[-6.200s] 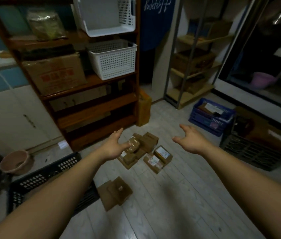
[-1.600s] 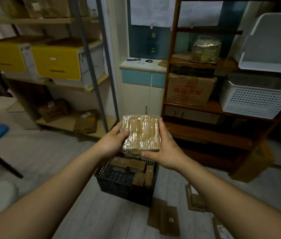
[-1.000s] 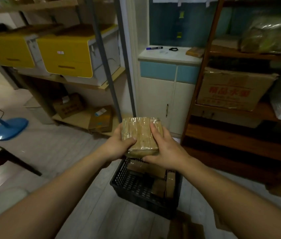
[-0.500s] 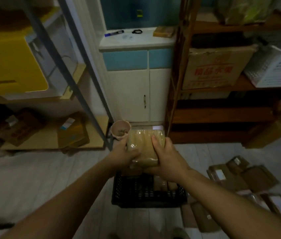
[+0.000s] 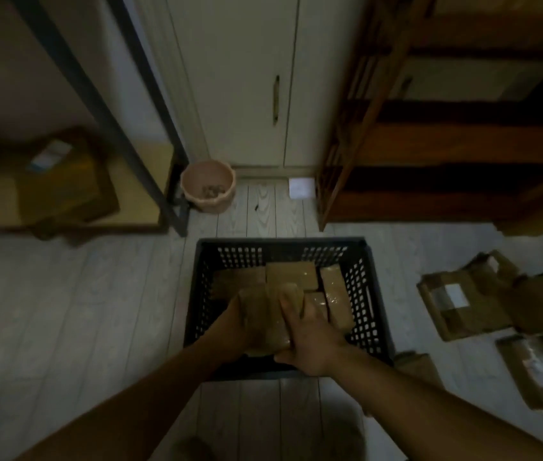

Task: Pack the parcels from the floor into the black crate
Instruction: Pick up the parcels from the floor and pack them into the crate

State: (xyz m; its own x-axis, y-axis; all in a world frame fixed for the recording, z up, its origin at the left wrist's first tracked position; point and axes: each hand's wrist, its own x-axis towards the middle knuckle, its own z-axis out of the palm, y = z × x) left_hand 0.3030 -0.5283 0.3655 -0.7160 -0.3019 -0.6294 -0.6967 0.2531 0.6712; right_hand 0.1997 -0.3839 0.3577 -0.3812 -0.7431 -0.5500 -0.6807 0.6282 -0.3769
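Both hands (image 5: 310,341) grip parcel (image 5: 265,319) inside black crate (image 5: 283,244)

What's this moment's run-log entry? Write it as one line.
phase: placing; parcel: over black crate; left hand: grips parcel; right hand: grips parcel; crate: packed parcels inside; floor: loose parcels at right

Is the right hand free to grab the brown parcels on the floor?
Probably not yet: the right hand grips a brown taped parcel in the black plastic crate; otherwise nothing blocks the floor parcels.
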